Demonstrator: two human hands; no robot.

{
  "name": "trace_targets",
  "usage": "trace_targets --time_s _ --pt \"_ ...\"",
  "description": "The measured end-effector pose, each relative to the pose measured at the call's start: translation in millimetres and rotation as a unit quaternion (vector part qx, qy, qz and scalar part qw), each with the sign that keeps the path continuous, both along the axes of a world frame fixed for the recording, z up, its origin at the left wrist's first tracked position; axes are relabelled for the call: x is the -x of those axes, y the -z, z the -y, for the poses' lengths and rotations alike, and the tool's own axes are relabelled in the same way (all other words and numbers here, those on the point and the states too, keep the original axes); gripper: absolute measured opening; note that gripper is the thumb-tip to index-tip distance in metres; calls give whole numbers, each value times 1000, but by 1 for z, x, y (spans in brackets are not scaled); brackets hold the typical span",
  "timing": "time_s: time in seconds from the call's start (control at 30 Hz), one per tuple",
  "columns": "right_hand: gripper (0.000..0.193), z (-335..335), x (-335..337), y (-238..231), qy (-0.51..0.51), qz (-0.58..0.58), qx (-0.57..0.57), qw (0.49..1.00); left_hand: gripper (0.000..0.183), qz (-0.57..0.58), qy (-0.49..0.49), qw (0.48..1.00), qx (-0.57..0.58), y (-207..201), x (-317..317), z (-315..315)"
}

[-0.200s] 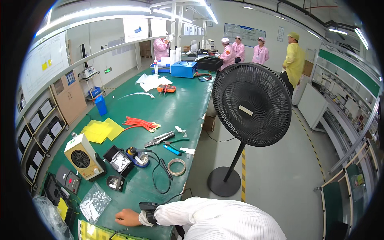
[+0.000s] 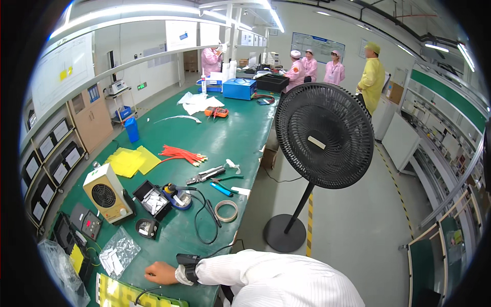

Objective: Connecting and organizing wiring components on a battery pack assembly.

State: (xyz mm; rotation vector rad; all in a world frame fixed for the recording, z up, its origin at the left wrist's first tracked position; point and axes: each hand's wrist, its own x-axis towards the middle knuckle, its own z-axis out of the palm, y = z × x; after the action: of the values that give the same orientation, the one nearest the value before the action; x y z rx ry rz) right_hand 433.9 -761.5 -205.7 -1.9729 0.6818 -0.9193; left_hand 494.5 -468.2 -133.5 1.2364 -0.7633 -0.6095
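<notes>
My right hand (image 2: 161, 273) rests on the green bench top at the lower left, its fingers curled in; whether anything is inside them is hidden. A white striped sleeve and a black strapped device (image 2: 188, 265) with a cable cover the wrist. Beside the hand lies a clear plastic bag (image 2: 121, 250) of small white pieces. Just below it, a yellow-and-green panel (image 2: 120, 294) with a black lead reaches the lower edge. My left hand is out of view.
On the bench are an ionizing fan blower (image 2: 106, 194), soldering iron holder (image 2: 179, 199), tape roll (image 2: 226, 211), pliers (image 2: 222, 188), red wires (image 2: 184, 154) and yellow sheets (image 2: 130, 161). A black standing fan (image 2: 325, 135) is at right. Several people (image 2: 335, 69) stand farther back.
The whole view has shifted slightly, bringing more of the yellow-and-green panel into sight. My right hand keeps its curled pose on the bench.
</notes>
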Motion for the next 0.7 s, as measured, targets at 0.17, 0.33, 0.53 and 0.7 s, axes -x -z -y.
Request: trace_targets --time_s 0.17,0.33,0.53,0.7 --pt "25 -1 2 -2 13 -9 31 999 38 -6 7 1000 -2 4 -3 -8" --pt "25 -1 1 -4 0 -14 23 1000 37 -10 4 1000 -8 8 -4 -16" --pt "26 -4 3 -5 -6 -12 27 1000 37 -14 -3 1000 -16 13 -2 -25" --pt "22 3 -2 1 -12 -25 47 999 37 -14 -20 999 -31 17 -1 -32"
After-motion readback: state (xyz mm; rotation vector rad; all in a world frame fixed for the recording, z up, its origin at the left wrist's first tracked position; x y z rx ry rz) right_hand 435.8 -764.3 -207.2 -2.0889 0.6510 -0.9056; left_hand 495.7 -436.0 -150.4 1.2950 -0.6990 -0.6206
